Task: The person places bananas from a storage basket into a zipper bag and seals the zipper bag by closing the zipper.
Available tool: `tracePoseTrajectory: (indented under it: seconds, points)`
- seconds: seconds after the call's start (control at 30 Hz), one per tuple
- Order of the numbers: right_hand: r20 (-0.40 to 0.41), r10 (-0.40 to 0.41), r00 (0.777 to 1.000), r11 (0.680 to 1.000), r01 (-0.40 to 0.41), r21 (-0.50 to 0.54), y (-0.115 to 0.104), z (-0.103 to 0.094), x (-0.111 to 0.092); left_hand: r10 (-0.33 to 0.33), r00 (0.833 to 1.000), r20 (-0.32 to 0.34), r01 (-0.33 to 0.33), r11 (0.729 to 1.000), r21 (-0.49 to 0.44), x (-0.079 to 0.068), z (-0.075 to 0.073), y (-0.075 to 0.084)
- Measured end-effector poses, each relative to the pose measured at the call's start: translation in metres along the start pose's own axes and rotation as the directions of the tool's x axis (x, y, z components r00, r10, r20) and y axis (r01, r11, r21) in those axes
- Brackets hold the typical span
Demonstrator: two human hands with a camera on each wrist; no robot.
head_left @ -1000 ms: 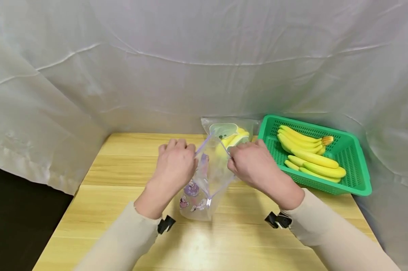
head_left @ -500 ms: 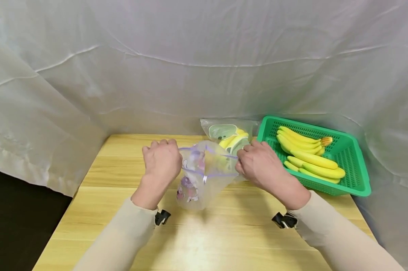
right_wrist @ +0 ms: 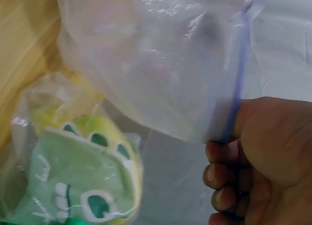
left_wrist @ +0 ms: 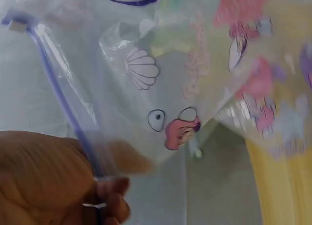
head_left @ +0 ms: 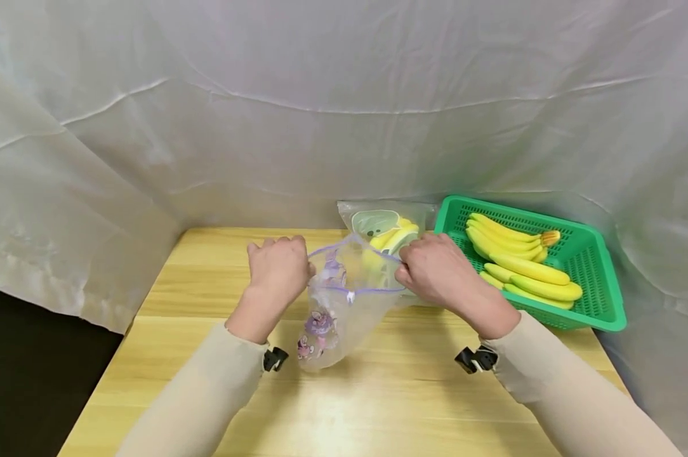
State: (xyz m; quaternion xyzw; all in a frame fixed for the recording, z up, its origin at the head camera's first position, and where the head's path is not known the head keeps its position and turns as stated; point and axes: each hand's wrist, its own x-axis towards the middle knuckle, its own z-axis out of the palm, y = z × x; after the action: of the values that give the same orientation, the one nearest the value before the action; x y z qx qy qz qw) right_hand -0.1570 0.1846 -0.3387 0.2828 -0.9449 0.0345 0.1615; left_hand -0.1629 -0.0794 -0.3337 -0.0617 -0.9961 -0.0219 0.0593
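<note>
A clear zip bag (head_left: 344, 324) with purple edging and pink and purple cartoon prints hangs between the two hands, its mouth spread apart. My left hand (head_left: 278, 270) pinches one end of the purple rim; in the left wrist view the thumb and curled fingers of that hand (left_wrist: 63, 178) grip the edge. The other end of the rim is pinched by my right hand (head_left: 438, 270), whose curled fingers (right_wrist: 222, 173) show in the right wrist view. A white slider (head_left: 351, 297) sits on the near side of the rim. No contents are visible inside the bag.
Behind the held bag lies another clear bag (head_left: 372, 219) with a green cartoon print and bananas in it. A green basket (head_left: 607, 285) with several bananas (head_left: 527, 266) stands at the right of the wooden table (head_left: 207, 292). Grey cloth (head_left: 321, 127) closes off the back and sides.
The hands have moved apart, the left one leftward, pulling the bag's mouth wider. The slider has shifted higher in view, and the bag's lower end has swung slightly.
</note>
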Motion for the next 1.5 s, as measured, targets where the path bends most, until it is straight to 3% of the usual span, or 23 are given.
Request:
tracePoseTrajectory:
  seconds: [0.17,0.27,0.43,0.63,0.77,0.87,1.07,1.13,1.2,1.33,1.5]
  points:
    - [-0.035,0.030,0.999,0.999,-0.029,0.012,0.001,0.009,-0.001,0.038,0.994,-0.099,-0.049,0.993,-0.110,-0.017,-0.001,0.005]
    - [-0.059,0.035,0.998,0.999,-0.034,0.028,-0.002,0.008,-0.001,0.080,0.980,-0.180,-0.096,0.992,-0.083,-0.023,0.003,0.009]
    - [-0.055,0.032,0.998,0.999,-0.030,0.032,-0.007,0.003,0.003,0.188,0.944,-0.272,-0.198,0.980,-0.009,-0.019,0.023,0.007]
    - [-0.078,0.059,0.995,0.998,-0.059,0.001,-0.003,0.005,0.001,0.221,0.917,-0.333,-0.244,0.969,-0.030,-0.013,0.040,-0.001]
    - [-0.114,0.036,0.993,0.999,-0.039,-0.022,-0.003,0.011,-0.001,0.239,0.894,-0.379,-0.271,0.962,-0.032,-0.009,0.048,-0.002]
    - [-0.125,0.018,0.992,0.998,-0.025,-0.050,-0.004,0.016,-0.002,0.214,0.900,-0.379,-0.245,0.969,-0.037,-0.007,0.053,-0.002]
    - [-0.118,0.041,0.992,0.996,-0.049,-0.067,-0.001,0.018,-0.004,0.073,0.955,-0.289,-0.093,0.994,-0.053,-0.012,0.047,-0.007]
    - [-0.123,0.050,0.991,0.996,-0.059,-0.065,-0.001,0.016,-0.004,0.068,0.966,-0.250,-0.086,0.994,-0.064,-0.014,0.043,-0.007]
    - [-0.128,0.052,0.990,0.996,-0.061,-0.064,-0.001,0.014,-0.004,0.102,0.971,-0.216,-0.123,0.989,-0.086,-0.017,0.040,-0.006]
    - [-0.135,0.064,0.989,0.996,-0.071,-0.051,-0.001,0.009,-0.003,0.186,0.959,-0.214,-0.210,0.973,-0.095,-0.023,0.035,-0.003]
    - [-0.129,0.080,0.988,0.996,-0.084,-0.030,-0.002,0.007,-0.003,0.200,0.913,-0.355,-0.227,0.973,-0.037,-0.021,0.039,-0.004]
